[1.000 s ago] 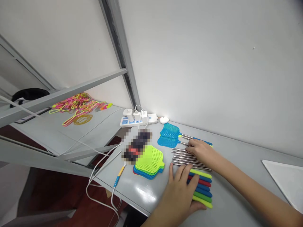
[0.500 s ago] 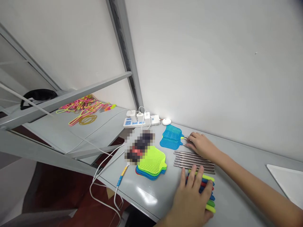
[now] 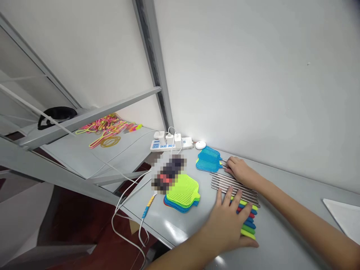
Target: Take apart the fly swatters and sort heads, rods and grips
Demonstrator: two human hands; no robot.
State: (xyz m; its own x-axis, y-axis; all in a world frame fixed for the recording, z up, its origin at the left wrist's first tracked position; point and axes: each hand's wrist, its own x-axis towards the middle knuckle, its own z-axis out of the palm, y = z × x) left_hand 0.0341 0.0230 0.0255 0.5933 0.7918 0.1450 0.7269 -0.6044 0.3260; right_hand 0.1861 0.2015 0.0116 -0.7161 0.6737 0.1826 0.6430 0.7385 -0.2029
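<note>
My right hand (image 3: 241, 171) is at the back of the table, its fingers curled on the metal shafts of the blue fly swatters (image 3: 208, 163); their lower ends are hidden under it. My left hand (image 3: 229, 221) lies spread over a row of coloured plastic handles (image 3: 249, 224), green, blue and red, partly covering them. Its fingertips reach the near edge of several loose metal rods (image 3: 234, 187), which lie side by side between my two hands. Left of them is a stack of loose swatter heads (image 3: 185, 192), lime green on top of blue and red.
A blurred-out dark object (image 3: 168, 174) lies beside the stacked heads. Behind it stands a power strip (image 3: 185, 143) with chargers; white cables (image 3: 115, 213) hang over the table's left edge. A white tray (image 3: 344, 215) lies at right. Pink and yellow items (image 3: 112, 129) pile on the left table.
The blue swatters have shifted slightly and their heads overlap more. My left hand has slid toward the rods, and the rods and handles now lie closer together. The view has moved a little.
</note>
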